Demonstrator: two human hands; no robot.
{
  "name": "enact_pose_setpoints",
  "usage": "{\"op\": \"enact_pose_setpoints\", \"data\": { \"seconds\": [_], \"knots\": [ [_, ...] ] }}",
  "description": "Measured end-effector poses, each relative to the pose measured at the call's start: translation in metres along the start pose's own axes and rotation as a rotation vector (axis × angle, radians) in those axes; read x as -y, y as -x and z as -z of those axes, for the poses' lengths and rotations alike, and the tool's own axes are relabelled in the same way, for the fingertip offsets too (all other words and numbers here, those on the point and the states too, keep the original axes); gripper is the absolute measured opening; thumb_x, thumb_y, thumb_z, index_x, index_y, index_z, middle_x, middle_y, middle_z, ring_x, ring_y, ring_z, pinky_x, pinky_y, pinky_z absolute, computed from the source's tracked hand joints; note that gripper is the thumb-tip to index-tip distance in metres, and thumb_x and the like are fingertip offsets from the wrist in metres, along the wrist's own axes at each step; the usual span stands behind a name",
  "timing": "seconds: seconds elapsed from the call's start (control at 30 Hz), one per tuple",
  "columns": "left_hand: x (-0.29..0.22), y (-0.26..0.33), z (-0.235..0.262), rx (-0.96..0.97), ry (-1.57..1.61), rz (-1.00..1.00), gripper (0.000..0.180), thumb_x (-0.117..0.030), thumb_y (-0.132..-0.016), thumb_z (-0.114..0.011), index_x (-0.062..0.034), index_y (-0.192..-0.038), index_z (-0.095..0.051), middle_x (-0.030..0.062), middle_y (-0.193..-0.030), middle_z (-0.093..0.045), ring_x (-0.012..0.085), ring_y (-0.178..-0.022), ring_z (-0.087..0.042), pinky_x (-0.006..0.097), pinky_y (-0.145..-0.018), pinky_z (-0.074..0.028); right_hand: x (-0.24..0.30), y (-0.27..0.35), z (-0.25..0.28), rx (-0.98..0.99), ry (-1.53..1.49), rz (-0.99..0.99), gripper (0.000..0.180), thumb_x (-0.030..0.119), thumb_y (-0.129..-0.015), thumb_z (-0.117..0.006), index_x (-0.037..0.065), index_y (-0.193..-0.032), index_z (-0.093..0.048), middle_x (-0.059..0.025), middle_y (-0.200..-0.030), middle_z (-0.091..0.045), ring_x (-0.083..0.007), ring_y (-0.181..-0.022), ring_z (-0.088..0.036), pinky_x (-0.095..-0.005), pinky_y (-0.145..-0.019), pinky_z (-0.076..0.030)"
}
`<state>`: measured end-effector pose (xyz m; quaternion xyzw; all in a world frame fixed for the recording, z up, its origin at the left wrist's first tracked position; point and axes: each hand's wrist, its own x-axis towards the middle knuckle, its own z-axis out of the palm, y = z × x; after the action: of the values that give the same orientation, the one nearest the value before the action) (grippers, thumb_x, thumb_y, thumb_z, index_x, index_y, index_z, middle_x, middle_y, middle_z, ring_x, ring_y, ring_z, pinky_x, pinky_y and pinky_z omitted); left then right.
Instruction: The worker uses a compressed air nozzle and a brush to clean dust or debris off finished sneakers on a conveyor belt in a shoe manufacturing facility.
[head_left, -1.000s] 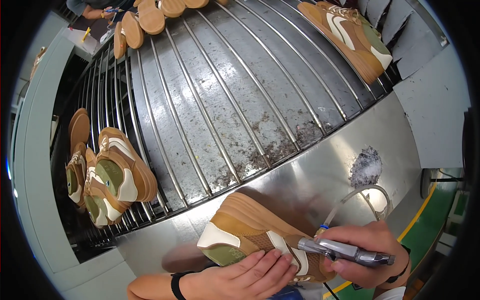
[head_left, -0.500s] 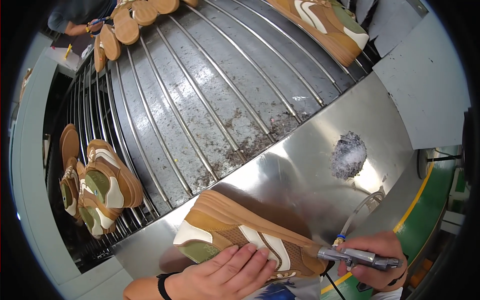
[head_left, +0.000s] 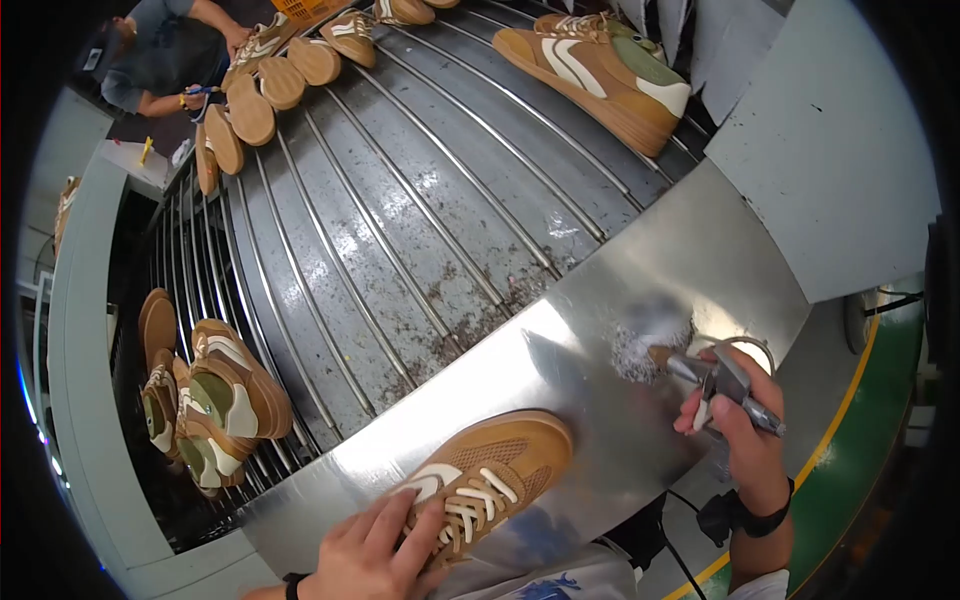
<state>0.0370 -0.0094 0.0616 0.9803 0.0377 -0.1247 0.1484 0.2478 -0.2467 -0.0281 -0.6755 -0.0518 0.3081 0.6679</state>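
A tan and brown sneaker point(head_left: 535, 452) with white stripes and cream laces sits on the steel sheet in front of me, toe pointing to the upper right. My left hand point(head_left: 375, 545) grips its rear part, fingers over the side stripe and thumb by the laces; the heel is hidden. My right hand point(head_left: 752, 430) is closed around a silver brush gun point(head_left: 732, 382) with a short brown brush tip. That tip rests at a grey and white fluffy patch point(head_left: 630, 352) on the sheet; whether it touches is hard to tell.
Beyond the steel sheet point(head_left: 420, 425) lies a rack of metal rods point(head_left: 440, 215). Several sneakers point(head_left: 225, 385) stand at left, another point(head_left: 610, 75) at far right. At the far left, a person point(head_left: 165, 65) handles a row of shoes point(head_left: 250, 105). A grey panel point(head_left: 830, 180) borders the right.
My right hand has carried the brush gun from the sneaker's toe up to the fluffy patch. The sneaker has been turned from its side onto its sole, laces up, and its toe swung up.
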Motion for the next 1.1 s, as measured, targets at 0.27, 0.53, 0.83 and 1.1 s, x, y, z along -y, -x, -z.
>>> {"op": "enact_pose_setpoints", "data": {
  "seconds": [0.27, 0.53, 0.83, 1.1],
  "knots": [
    [0.014, 0.009, -0.009, 0.066, 0.230, 0.137, 0.060, -0.017, -0.065, -0.075, -0.0008, -0.117, -0.051, 0.0253, -0.116, -0.053, 0.0388, -0.089, -0.061, 0.041, -0.072, -0.053, 0.034, -0.048, -0.009, 0.551, -0.091, -0.269, 0.038, 0.008, -0.086, -0.058, -0.005, -0.121, -0.049, -0.0091, -0.082, -0.063, -0.0134, -0.070, -0.064, -0.0243, -0.062, -0.050],
    [0.030, 0.000, -0.008, 0.059, 0.271, 0.066, 0.060, -0.023, -0.068, -0.076, -0.0018, -0.119, -0.051, 0.0280, -0.113, -0.053, 0.0395, -0.085, -0.063, 0.038, -0.064, -0.054, 0.047, -0.112, -0.081, 0.940, 0.006, -0.551, 0.033, 0.012, -0.088, -0.057, -0.003, -0.118, -0.053, -0.0033, -0.079, -0.061, -0.0068, -0.065, -0.058, -0.0212, -0.057, -0.045],
    [0.032, -0.002, -0.010, 0.025, 0.272, 0.009, 0.058, -0.026, -0.069, -0.075, -0.0008, -0.117, -0.053, 0.0299, -0.113, -0.054, 0.0413, -0.089, -0.063, 0.039, -0.067, -0.055, 0.068, -0.118, -0.093, 0.989, 0.301, -0.437, 0.035, 0.011, -0.083, -0.064, -0.004, -0.115, -0.056, -0.0076, -0.074, -0.066, -0.0090, -0.064, -0.063, -0.0217, -0.059, -0.049],
    [0.024, 0.005, -0.013, 0.069, 0.225, 0.049, 0.062, -0.023, -0.065, -0.078, 0.0010, -0.117, -0.053, 0.0285, -0.115, -0.054, 0.0383, -0.087, -0.063, 0.039, -0.069, -0.054, 0.027, -0.023, -0.023, 0.519, 0.066, -0.252, 0.036, 0.013, -0.082, -0.060, -0.009, -0.109, -0.055, -0.0140, -0.070, -0.064, -0.0198, -0.065, -0.066, -0.0268, -0.059, -0.051]
  ]
}}
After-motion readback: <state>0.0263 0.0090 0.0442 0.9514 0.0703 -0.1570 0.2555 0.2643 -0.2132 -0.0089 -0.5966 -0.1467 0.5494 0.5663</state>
